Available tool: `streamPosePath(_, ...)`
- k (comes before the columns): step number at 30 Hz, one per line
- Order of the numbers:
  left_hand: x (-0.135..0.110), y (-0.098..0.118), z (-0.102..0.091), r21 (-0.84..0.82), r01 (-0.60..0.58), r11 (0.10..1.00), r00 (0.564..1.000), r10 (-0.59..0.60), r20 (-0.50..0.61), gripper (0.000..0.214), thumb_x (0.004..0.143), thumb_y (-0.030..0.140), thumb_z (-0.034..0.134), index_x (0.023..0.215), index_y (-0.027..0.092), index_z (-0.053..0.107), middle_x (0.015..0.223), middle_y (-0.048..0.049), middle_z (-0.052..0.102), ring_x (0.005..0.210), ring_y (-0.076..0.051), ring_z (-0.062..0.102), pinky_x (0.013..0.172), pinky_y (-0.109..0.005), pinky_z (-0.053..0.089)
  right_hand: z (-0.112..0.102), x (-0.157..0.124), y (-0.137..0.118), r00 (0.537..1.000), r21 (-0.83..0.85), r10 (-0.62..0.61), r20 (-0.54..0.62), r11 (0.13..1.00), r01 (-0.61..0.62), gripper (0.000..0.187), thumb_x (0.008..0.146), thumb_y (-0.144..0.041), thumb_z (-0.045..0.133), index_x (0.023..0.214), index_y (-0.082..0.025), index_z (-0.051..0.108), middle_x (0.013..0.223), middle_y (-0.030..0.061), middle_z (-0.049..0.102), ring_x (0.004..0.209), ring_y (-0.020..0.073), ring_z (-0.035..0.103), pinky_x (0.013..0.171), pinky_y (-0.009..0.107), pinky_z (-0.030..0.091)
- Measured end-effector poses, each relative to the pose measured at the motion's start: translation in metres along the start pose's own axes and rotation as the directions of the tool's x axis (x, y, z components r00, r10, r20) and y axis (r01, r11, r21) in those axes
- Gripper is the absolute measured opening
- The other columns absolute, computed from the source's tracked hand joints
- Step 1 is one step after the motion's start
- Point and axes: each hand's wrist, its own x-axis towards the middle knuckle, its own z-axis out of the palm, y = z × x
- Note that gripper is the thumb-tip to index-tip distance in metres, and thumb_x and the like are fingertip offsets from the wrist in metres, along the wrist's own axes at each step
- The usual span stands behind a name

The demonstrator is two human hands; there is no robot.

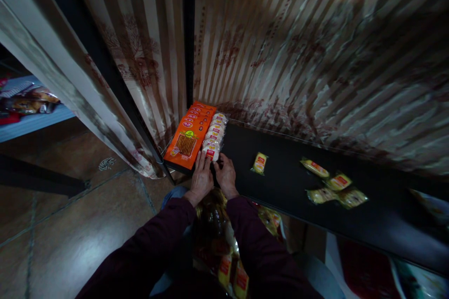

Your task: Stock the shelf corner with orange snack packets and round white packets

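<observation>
On a black shelf (280, 159), a row of several white wrapped snack packets (214, 133) overlaps beside a fanned stack of orange snack bags (187, 138). My left hand (202, 176) lies at the front end of the row, its fingers stretched out and touching the nearest white packet. Close on the right is my right hand (226, 175), its fingers a little bent and the thumb apart, by that packet's right front corner. Neither hand is wrapped round anything. My fingers cover the packet's front edge.
A yellow wrapped snack (260, 163) lies alone on the shelf; several more (338, 181) lie farther right. Below my arms sits a bag (213, 224) of wrapped snacks. Pleated curtains (245, 56) and a dark post (188, 32) stand behind. Blue shelving (35, 124) is at left.
</observation>
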Motion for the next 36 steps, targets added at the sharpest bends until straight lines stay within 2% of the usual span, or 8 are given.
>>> streamPosePath(4, -0.002, 0.003, -0.006, 0.008, -0.013, 1.000, 1.000, 0.013, 0.010, 0.067, 0.075, 0.001, 0.044, 0.140, 0.015, 0.036, 0.155, -0.0113, 0.024, 0.146, -0.027, 0.005, 0.117, -0.055, 0.023, -0.019, -0.021, -0.001, 0.998, 0.099, -0.014, -0.064, 0.995, 0.020, 0.043, 0.083, -0.034, 0.050, 0.122, -0.015, 0.056, 0.113, 0.0145, 0.059, 0.091, 0.0214, 0.060, 0.086, 0.040, 0.049)
streamPosePath(8, -0.017, 0.011, -0.015, 0.025, -0.059, 0.998, 0.998, 0.058, 0.038, 0.060, 0.078, 0.002, 0.043, 0.136, 0.013, 0.041, 0.155, -0.0119, 0.023, 0.146, -0.026, 0.008, 0.117, -0.051, 0.024, -0.055, -0.063, 0.010, 0.989, 0.111, -0.032, -0.147, 0.993, 0.049, 0.039, 0.088, -0.037, 0.044, 0.119, -0.018, 0.057, 0.113, 0.0128, 0.060, 0.098, 0.0212, 0.059, 0.091, 0.041, 0.047)
streamPosePath(13, -0.055, 0.022, -0.017, -0.008, -0.112, 0.994, 0.982, 0.112, 0.154, 0.053, 0.077, 0.002, 0.043, 0.129, 0.013, 0.049, 0.155, -0.0121, 0.023, 0.145, -0.026, 0.011, 0.115, -0.050, 0.031, -0.100, -0.129, 0.052, 0.984, 0.022, 0.040, -0.174, 0.999, -0.037, 0.038, 0.089, -0.042, 0.042, 0.111, -0.018, 0.062, 0.112, 0.0129, 0.063, 0.107, 0.0252, 0.057, 0.092, 0.045, 0.047)
streamPosePath(16, -0.077, 0.027, -0.015, -0.018, -0.127, 0.992, 0.965, 0.127, 0.230, 0.051, 0.078, 0.003, 0.043, 0.127, 0.015, 0.051, 0.153, -0.0123, 0.029, 0.145, -0.026, 0.014, 0.113, -0.053, 0.032, -0.114, -0.163, 0.082, 0.990, -0.061, 0.050, -0.133, 0.996, -0.059, 0.037, 0.088, -0.044, 0.044, 0.109, -0.021, 0.063, 0.110, 0.0121, 0.065, 0.107, 0.0269, 0.057, 0.092, 0.047, 0.047)
streamPosePath(19, -0.096, 0.033, -0.012, -0.050, -0.181, 0.982, 0.926, 0.187, 0.329, 0.045, 0.081, 0.007, 0.044, 0.124, 0.017, 0.054, 0.146, -0.0114, 0.041, 0.143, -0.024, 0.023, 0.113, -0.051, 0.033, -0.114, -0.187, 0.099, 0.999, -0.110, 0.024, -0.046, 0.993, -0.029, 0.036, 0.087, -0.043, 0.045, 0.110, -0.023, 0.064, 0.110, 0.0109, 0.066, 0.106, 0.0278, 0.058, 0.094, 0.050, 0.046)
streamPosePath(22, -0.116, 0.041, -0.008, -0.105, -0.245, 0.964, 0.854, 0.266, 0.446, 0.041, 0.083, 0.011, 0.045, 0.122, 0.017, 0.056, 0.140, -0.0119, 0.049, 0.140, -0.023, 0.029, 0.113, -0.047, 0.035, -0.103, -0.201, 0.103, 0.998, -0.089, -0.021, 0.058, 0.996, 0.026, 0.036, 0.087, -0.036, 0.043, 0.117, -0.025, 0.060, 0.115, 0.0090, 0.065, 0.110, 0.0259, 0.057, 0.097, 0.048, 0.046)
streamPosePath(30, -0.166, 0.044, 0.004, -0.005, -0.150, 0.989, 0.830, 0.129, 0.543, 0.063, 0.079, 0.019, 0.053, 0.140, 0.009, 0.037, 0.146, -0.0179, 0.041, 0.142, -0.030, 0.024, 0.112, -0.051, 0.031, -0.080, -0.216, 0.105, 0.996, -0.198, 0.002, 0.093, 0.980, 0.017, 0.046, 0.088, -0.036, 0.045, 0.130, -0.019, 0.051, 0.126, 0.0142, 0.058, 0.120, 0.0294, 0.051, 0.100, 0.050, 0.043)
streamPosePath(36, -0.170, 0.035, 0.011, 0.013, -0.123, 0.992, 0.837, 0.097, 0.538, 0.060, 0.083, 0.016, 0.048, 0.141, 0.015, 0.034, 0.144, -0.0150, 0.044, 0.140, -0.028, 0.028, 0.111, -0.051, 0.033, -0.078, -0.217, 0.108, 0.994, -0.211, -0.011, 0.105, 0.977, 0.034, 0.051, 0.088, -0.038, 0.046, 0.133, -0.017, 0.048, 0.131, 0.0151, 0.055, 0.126, 0.0298, 0.046, 0.101, 0.049, 0.043)
